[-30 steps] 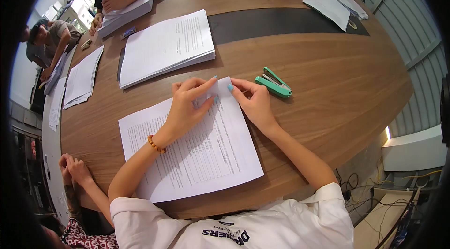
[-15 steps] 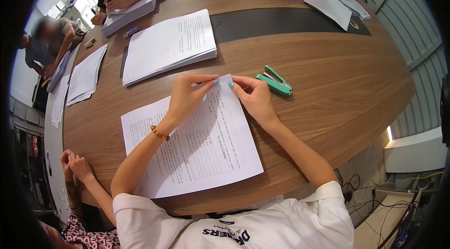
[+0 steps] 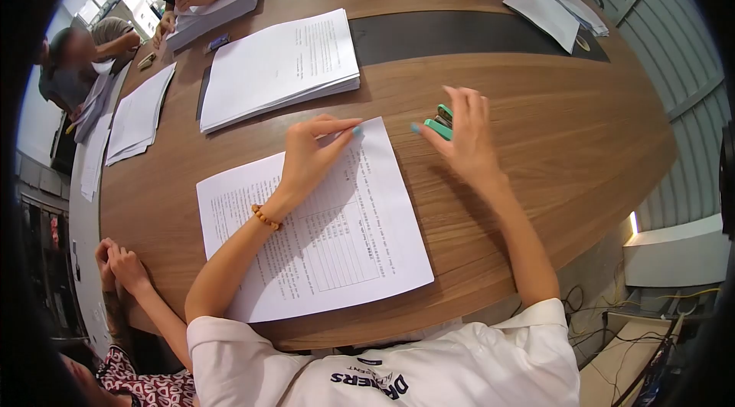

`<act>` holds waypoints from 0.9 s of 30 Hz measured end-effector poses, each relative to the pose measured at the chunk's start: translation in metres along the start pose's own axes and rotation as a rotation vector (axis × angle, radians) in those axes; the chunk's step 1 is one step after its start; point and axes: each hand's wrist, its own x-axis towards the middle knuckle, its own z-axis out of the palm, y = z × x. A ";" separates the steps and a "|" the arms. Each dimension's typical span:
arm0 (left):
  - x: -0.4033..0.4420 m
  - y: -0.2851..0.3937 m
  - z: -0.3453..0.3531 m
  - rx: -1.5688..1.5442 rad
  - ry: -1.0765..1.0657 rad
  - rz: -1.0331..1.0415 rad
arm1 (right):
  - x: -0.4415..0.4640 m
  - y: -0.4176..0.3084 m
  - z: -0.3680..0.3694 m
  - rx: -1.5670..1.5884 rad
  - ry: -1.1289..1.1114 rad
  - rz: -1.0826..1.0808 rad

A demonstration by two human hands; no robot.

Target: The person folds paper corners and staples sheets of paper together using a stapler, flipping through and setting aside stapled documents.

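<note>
Printed sheets of paper (image 3: 360, 215) lie before me on the wooden table, with text and a table grid on the top page. My left hand (image 3: 310, 150) pinches their far edge near the upper corner between thumb and fingers. Over a green stapler (image 3: 438, 128) to the right of the sheets is my right hand (image 3: 471, 139), its thumb and fingers spread apart. The hand hides much of the stapler, and I see no firm grip on it.
A thick stack of printed paper (image 3: 279, 70) sits beyond my sheets. More papers (image 3: 142, 112) lie to the left, others (image 3: 543, 16) at the far right. People work around the table, and a neighbour's clasped hands (image 3: 122, 265) rest at the lower left edge.
My right hand has let go of the sheets' corner and moved right, over the stapler, with its fingers opening. My left hand keeps its pinch on the paper.
</note>
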 end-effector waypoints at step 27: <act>-0.002 -0.003 -0.001 -0.028 0.019 0.158 | 0.064 -0.034 -0.022 0.230 -0.734 -0.214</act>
